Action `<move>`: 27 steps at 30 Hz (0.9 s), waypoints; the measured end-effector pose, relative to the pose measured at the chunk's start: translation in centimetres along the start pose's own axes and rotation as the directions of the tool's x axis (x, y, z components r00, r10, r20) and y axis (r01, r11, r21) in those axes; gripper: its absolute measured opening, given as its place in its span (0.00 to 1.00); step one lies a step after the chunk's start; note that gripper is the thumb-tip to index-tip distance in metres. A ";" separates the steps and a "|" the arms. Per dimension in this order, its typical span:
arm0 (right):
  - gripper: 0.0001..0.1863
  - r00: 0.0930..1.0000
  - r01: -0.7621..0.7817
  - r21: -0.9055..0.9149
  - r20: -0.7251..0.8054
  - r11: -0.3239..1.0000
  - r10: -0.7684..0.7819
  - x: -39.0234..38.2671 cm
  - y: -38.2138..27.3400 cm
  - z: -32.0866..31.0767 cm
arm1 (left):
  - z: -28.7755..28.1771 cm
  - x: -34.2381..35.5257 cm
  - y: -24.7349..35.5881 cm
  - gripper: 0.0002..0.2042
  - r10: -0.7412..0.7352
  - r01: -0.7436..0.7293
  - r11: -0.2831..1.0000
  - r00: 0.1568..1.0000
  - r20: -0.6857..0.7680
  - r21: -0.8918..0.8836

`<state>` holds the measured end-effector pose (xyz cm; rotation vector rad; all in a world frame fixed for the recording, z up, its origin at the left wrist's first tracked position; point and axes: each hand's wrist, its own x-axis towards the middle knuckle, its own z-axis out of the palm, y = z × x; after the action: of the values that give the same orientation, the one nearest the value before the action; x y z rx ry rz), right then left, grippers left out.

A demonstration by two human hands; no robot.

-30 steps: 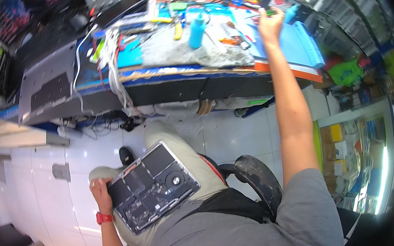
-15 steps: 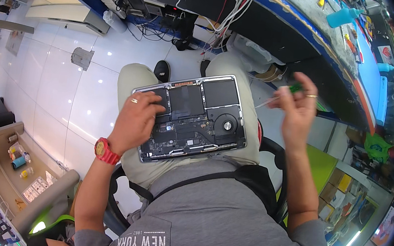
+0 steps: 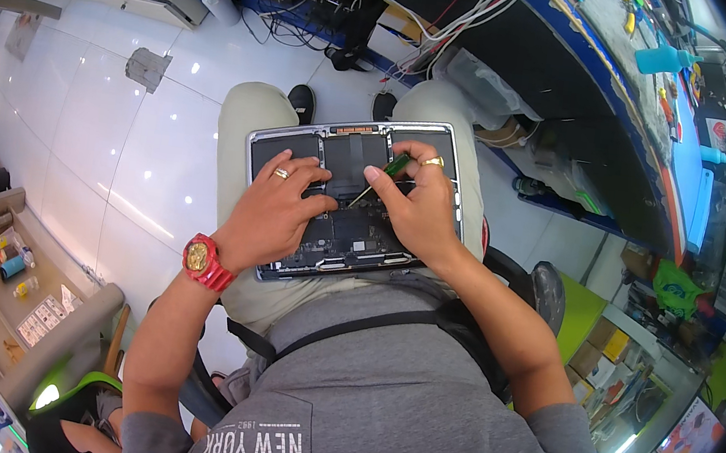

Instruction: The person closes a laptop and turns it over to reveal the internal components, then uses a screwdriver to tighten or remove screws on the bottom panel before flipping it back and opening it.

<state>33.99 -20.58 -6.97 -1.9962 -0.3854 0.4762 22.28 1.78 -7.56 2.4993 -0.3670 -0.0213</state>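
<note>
An opened laptop base (image 3: 360, 246) lies across my thighs, its dark battery cells and circuit board bare. In my right hand (image 3: 421, 202) is a screwdriver with a green handle (image 3: 397, 166), gripped between thumb and fingers. Its thin shaft slants down and left, the tip at the board near the middle of the laptop. My left hand (image 3: 273, 210) rests over the left part of the laptop, fingers apart, with thumb and fingertips close to the screwdriver tip. The round fan at the right is hidden behind my right hand.
A workbench (image 3: 567, 139) with tools and a blue bottle (image 3: 665, 60) runs along the front right. Cables (image 3: 488, 9) hang from its edge. A beige open-topped counter (image 3: 41, 303) stands at left, and a glass display case (image 3: 626, 389) at right.
My right hand has come in from the right, bringing the screwdriver down to the laptop's middle. My left hand has shifted slightly right, its thumb and fingers reaching further across the laptop.
</note>
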 end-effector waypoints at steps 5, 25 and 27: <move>0.20 1.000 0.030 0.006 0.005 1.000 -0.030 0.4 0.6 1.1 | 0.2 -0.1 -0.2 0.13 -0.019 0.019 1.000 1.000 0.014 0.008; 0.21 0.998 0.033 -0.059 0.049 0.998 -0.031 0.7 0.9 1.2 | -0.1 0.1 -0.2 0.12 -0.043 0.044 0.998 0.999 0.029 -0.036; 0.21 0.999 0.028 -0.061 0.048 0.998 -0.025 0.7 0.9 1.3 | -0.1 0.1 -0.1 0.12 -0.046 0.048 0.998 0.998 0.032 -0.038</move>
<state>34.02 -19.69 -8.43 -2.0391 -0.4605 0.5012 22.43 1.92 -7.56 2.4708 -0.3174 -0.0853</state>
